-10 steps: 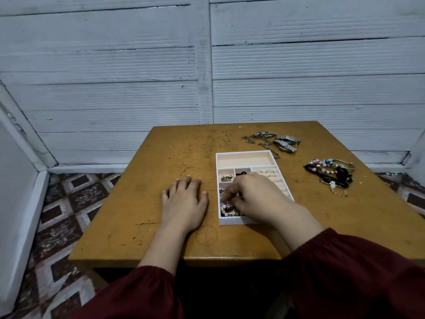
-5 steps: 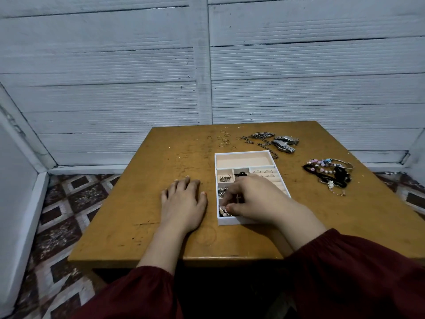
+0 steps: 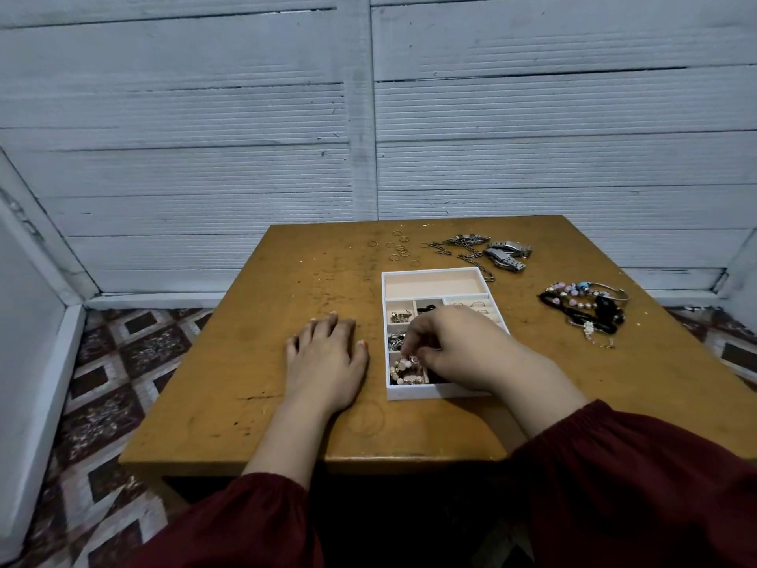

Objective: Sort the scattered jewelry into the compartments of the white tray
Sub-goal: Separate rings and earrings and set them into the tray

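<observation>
On a worn wooden table (image 3: 286,280), at the white tray's (image 3: 426,392) near-left compartment, the right hand (image 3: 458,350) has eased back, curled fingertips (image 3: 411,342) pinching a beaded bracelet (image 3: 403,368) now lying inside; the left hand (image 3: 325,358) stays flat, empty. Watches (image 3: 508,254) and rings (image 3: 399,250) await sorting.

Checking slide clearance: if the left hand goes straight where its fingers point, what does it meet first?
Bare wooden table ahead of the left hand; it passes left of the white compartment tray. Likely first: the small scattered gold rings, or it slips left of them; depth unclear.
</observation>
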### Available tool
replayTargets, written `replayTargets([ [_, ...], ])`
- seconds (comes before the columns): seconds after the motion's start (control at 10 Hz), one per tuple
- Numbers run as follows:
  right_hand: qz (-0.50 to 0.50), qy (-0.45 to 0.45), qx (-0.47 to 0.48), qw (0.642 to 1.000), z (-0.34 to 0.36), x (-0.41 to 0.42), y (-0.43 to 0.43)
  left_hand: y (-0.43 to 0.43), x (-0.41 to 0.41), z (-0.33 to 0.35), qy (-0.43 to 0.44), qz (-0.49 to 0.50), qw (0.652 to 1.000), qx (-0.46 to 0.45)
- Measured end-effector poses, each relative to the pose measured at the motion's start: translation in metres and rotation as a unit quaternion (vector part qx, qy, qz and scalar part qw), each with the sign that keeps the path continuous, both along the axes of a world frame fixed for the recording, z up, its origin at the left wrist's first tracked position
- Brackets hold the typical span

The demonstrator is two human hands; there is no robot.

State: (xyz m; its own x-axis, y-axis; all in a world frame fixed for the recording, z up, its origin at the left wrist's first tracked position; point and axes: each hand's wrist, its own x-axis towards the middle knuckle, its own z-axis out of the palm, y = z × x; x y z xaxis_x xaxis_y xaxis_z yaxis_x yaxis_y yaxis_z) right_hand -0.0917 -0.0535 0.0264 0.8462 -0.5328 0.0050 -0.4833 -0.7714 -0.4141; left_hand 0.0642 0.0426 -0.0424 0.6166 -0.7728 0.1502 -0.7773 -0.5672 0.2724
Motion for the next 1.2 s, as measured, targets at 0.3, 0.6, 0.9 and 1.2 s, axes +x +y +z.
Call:
replayTargets([
  [0.3, -0.012, -0.03, 0.06, 0.998, 0.0004, -0.0003, 0.0071, -0.0011, -0.0001, -0.0005, 0.004, 0.003, 1.0, -0.005],
  [0.6, 0.01, -0.029, 0.073, 0.997, -0.0019, -0.0023, 0.0077, -0.0006, 0.0001, -0.0007, 0.001, 0.002, 1.0, -0.009],
  [0.9, 0.004, -0.031, 0.051, 0.998, -0.0039, 0.0002, 0.0087, 0.0004, -0.0007, 0.001, 0.005, 0.0, 1.0, -0.004],
  [1.2, -0.04, -0.074, 0.119, 0.989, -0.0065, -0.003, 0.0003, 0.0003, 0.0012, 0.0031, 0.04, -0.003, 0.999, -0.016],
])
